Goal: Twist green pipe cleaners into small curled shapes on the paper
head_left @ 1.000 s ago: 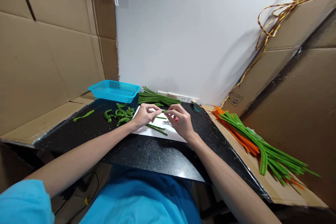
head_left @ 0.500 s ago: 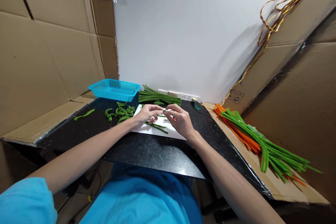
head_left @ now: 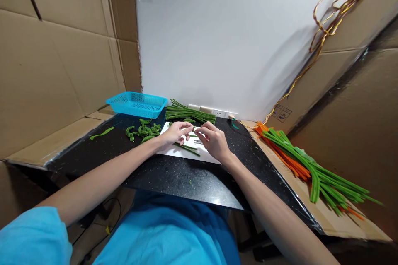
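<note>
As we read the black tabletop [head_left: 183, 182] from its left, we meet a flat, bright green strip [head_left: 102, 133], then a blue basket [head_left: 135, 112] near the wall. Just in front of the basket, curled green pieces [head_left: 146, 131] lie in a loose cluster. Next comes our left hand [head_left: 172, 134], its grip pinched narrow on a short green piece [head_left: 194, 128]. The piece is held above a white sheet [head_left: 205, 158], between our two hands; it looks thin and dark green, though fingers cover much of it and we cannot be sure of its shape. Longer green stems [head_left: 188, 149] lie on the sheet; a dark green bundle [head_left: 188, 114] lies behind. Our right hand [head_left: 214, 140] pinches the piece's other end, its grip equally narrow. Farther right, orange strips [head_left: 289, 162] lie beside bright green strips [head_left: 329, 176].
</note>
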The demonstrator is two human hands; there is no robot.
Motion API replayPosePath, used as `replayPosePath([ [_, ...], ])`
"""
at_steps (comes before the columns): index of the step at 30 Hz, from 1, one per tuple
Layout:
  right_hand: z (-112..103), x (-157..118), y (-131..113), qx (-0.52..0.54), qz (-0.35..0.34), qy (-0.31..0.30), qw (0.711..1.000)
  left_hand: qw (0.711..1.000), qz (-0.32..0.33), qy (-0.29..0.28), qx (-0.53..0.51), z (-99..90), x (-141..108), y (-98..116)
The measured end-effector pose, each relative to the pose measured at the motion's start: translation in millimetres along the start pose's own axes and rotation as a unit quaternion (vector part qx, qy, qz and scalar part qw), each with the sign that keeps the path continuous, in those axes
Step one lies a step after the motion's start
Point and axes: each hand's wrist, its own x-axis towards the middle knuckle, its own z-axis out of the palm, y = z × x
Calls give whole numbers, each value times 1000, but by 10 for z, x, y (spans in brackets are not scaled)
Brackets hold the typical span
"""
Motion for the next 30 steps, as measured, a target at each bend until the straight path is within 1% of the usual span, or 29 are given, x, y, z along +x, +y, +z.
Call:
replayPosePath([
  [5, -8, 11, -4, 6, 8, 0, 1000, 998, 30, 25, 43, -1, 7, -50],
  [10, -18, 25, -14, 16, 35, 3, 999, 991, 78, 40, 99, 31, -9, -52],
  [14, -3, 33, -14, 28, 50, 9, 998, 990, 92, 54, 94, 33, -12, -44],
  [17, 13, 34, -8, 38, 51, 9, 998, 991, 97, 49, 79, 31, -23, -32],
  [19, 25, 33, 2, 51, 55, 13, 997, 988, 111, 51, 90, 27, -27, -31],
  [22, 46, 30, 36, 78, 63, 22, 995, 980, 134, 81, 126, 14, -15, -47],
  [25, 65, 26, 80, 94, 66, 34, 993, 974, 132, 112, 144, -1, 10, -64],
  [30, 65, 22, 103, 98, 72, 25, 992, 978, 114, 129, 121, -9, 22, -58],
])
